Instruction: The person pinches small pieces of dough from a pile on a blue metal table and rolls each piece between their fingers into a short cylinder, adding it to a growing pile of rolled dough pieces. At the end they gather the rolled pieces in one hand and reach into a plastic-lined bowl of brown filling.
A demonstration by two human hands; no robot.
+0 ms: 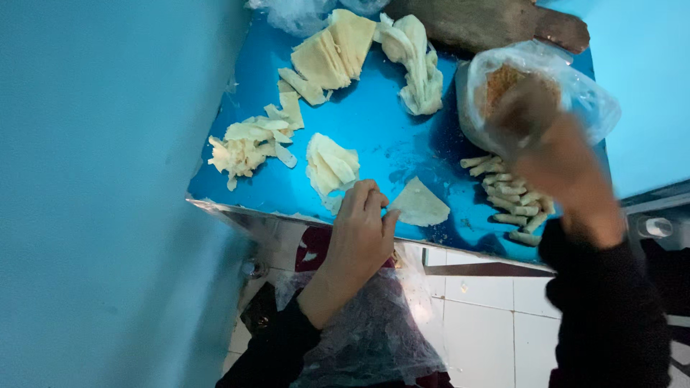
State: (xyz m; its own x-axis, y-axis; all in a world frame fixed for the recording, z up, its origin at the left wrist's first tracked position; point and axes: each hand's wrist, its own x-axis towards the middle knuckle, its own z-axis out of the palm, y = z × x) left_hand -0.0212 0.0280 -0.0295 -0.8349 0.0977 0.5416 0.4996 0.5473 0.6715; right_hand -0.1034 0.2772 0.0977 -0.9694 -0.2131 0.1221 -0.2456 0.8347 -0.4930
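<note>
My left hand (361, 230) rests at the near edge of the shiny blue table (381, 126), fingers curled, touching the corner of a pale triangular pastry sheet (420, 205). A folded stack of pastry sheets (330, 165) lies just left of it. My right hand (546, 144), blurred by motion, is at the mouth of a clear plastic bag of brown crumbly filling (503, 82); its fingers are too blurred to read. Several rolled pastry sticks (510, 197) lie under that hand.
Torn pastry scraps (248, 144) sit at the table's left. More flat sheets (334, 50) and a crumpled bundle of dough (417, 61) lie further back. A wooden board (489, 21) is at the far end. Crinkled plastic (366, 338) covers my lap; a blue wall (100, 194) stands at left.
</note>
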